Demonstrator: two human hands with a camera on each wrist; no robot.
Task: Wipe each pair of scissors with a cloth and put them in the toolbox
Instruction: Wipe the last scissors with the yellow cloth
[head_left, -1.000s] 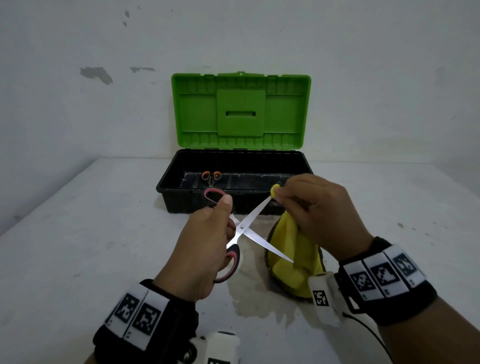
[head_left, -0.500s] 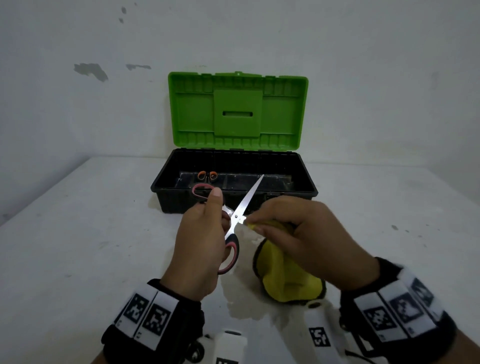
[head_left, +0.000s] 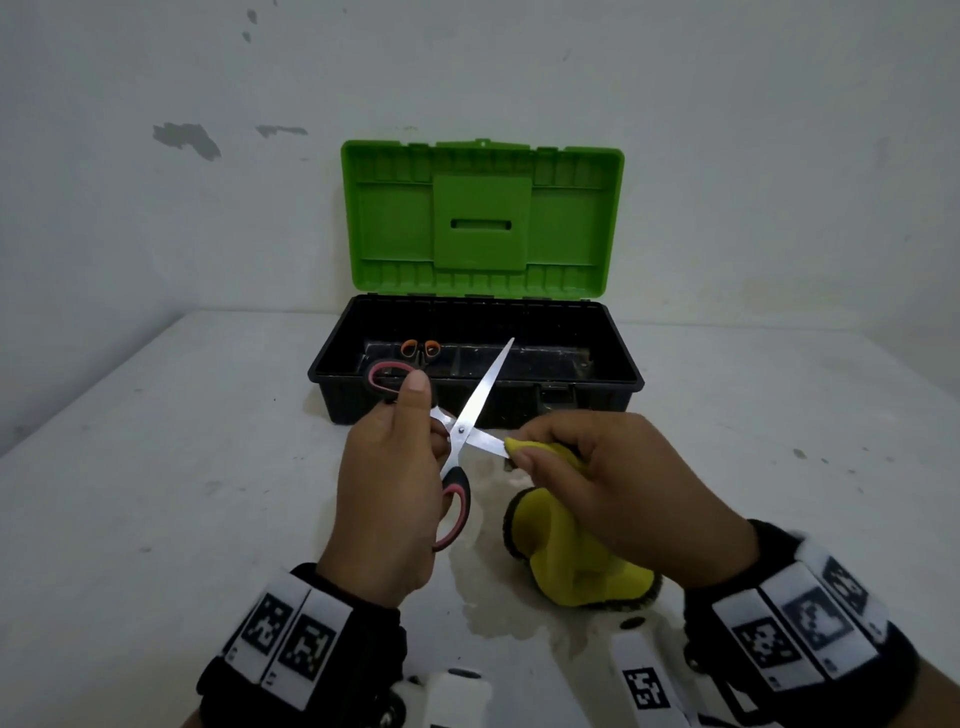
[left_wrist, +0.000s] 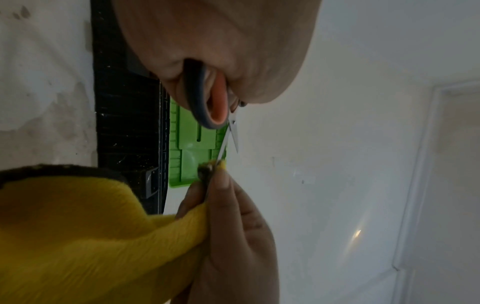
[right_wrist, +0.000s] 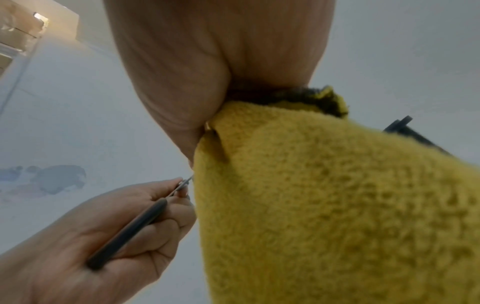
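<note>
My left hand (head_left: 395, 467) grips the red-and-black handles of a pair of scissors (head_left: 470, 415), held with the blades spread apart above the table. One blade points up toward the toolbox (head_left: 332, 384). The other blade runs right into the yellow cloth (head_left: 571, 551), which my right hand (head_left: 524, 447) pinches around it. The rest of the cloth hangs down under my right palm. In the left wrist view the scissors (left_wrist: 207, 107) and the pinched cloth (left_wrist: 103, 236) show close up. The right wrist view is mostly filled by the cloth (right_wrist: 337, 205). A smaller orange-handled pair (head_left: 421, 349) lies inside the toolbox.
The black toolbox stands at the back of the white table (head_left: 156, 493), its green lid (head_left: 483, 218) upright against the wall. A damp patch (head_left: 493, 608) marks the table under my hands.
My right hand slid the cloth off the upper blade and down onto the lower blade near the pivot. The upper blade now stands bare. My left hand kept its hold.
</note>
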